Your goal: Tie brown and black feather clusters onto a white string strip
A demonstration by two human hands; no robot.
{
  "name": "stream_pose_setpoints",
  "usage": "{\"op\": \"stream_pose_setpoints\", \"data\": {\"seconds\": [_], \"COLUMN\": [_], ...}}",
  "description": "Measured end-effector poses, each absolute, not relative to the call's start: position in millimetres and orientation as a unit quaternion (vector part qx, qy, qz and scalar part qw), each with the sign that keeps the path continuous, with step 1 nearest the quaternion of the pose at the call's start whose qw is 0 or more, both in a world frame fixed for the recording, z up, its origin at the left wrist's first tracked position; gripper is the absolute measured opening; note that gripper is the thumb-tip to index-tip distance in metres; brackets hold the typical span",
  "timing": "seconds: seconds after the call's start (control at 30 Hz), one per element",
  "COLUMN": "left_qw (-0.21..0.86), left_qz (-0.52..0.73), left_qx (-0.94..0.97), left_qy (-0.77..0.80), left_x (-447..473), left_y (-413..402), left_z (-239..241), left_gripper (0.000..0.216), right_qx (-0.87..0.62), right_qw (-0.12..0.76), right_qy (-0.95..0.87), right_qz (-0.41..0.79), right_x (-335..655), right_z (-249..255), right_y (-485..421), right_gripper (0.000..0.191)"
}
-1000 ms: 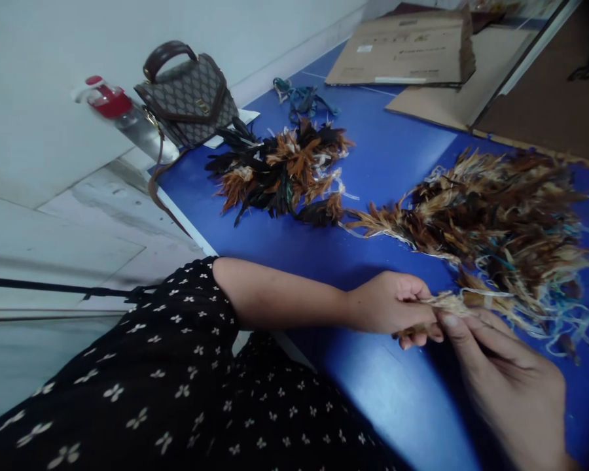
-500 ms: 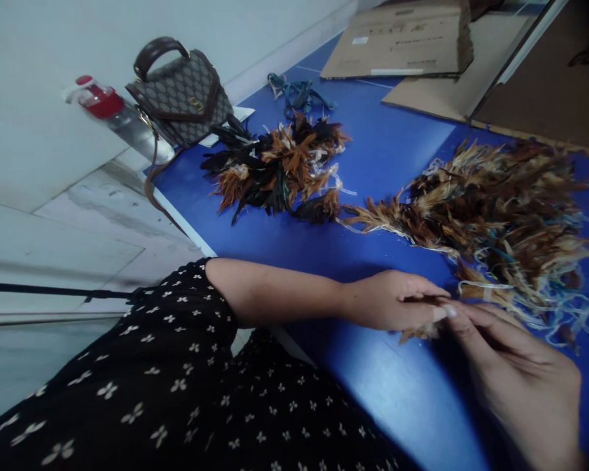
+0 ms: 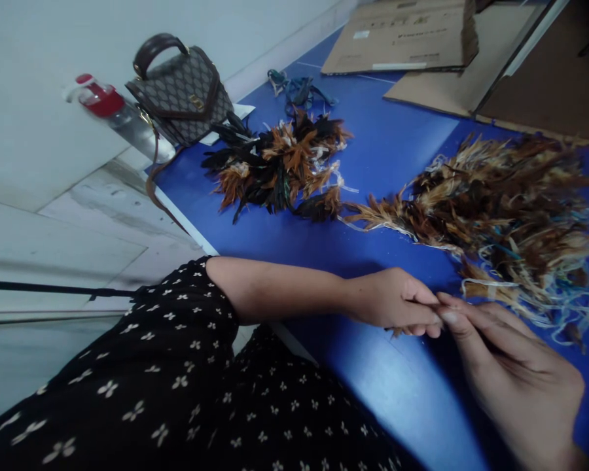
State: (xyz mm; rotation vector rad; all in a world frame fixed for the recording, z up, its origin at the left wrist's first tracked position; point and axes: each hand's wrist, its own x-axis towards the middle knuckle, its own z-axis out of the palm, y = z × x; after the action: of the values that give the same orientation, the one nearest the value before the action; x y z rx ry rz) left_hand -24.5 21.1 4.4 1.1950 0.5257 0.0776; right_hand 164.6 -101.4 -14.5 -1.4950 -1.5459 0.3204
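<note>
Feather tuft: small, brown, mostly hidden in closed left hand, ragged tips jutting from underside; opposite end obscured where right hand pinches. Feather heap: beyond right hand on blue desk, loosely spread, brown to straw-coloured, pale and bluish strings tangled along near edge; narrow feathered strand trailing leftward.

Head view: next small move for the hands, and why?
Probably ease the right hand slightly back from the left hand: they meet at the fingers, hiding whatever is between them. Only a bit of feather tuft shows below the left hand, so the pinch can't be checked.
</note>
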Motion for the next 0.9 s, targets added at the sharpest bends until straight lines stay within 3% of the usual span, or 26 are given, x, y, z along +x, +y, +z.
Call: {"op": "stream_pose_setpoints", "data": {"seconds": [0.17,0.27,0.37,0.57,0.9], "left_qw": [0.767,0.796,0.839,0.892,0.855], "left_qz": [-0.004,-0.018,-0.031,-0.021,-0.019], "left_qx": [0.61,0.586,0.531,0.425,0.486], "left_qy": [0.199,0.149,0.113,0.152,0.182], "left_x": [-25.7,-25.4,-24.7,-24.6,-22.3], "left_y": [20.8,19.9,19.1,16.8,24.2], "left_z": [10.9,8.3,3.2,-1.2,10.3], "left_gripper": [0.028,0.036,0.04,0.023,0.035], "right_qx": [-0.559,-0.531,-0.533,-0.583,-0.568], "right_qw": [0.442,0.429,0.422,0.403,0.416], "right_qy": [-0.691,-0.719,-0.721,-0.679,-0.668], "right_qz": [0.12,0.131,0.134,0.19,0.242], "right_x": [168.6,168.5,167.9,175.2,170.8], "right_z": [-11.4,-10.5,-10.4,-11.3,-13.9], "right_y": [-96.5,-93.5,-93.7,-102.6,-107.1], "right_gripper": [0.029,0.041,0.04,0.039,0.047]}}
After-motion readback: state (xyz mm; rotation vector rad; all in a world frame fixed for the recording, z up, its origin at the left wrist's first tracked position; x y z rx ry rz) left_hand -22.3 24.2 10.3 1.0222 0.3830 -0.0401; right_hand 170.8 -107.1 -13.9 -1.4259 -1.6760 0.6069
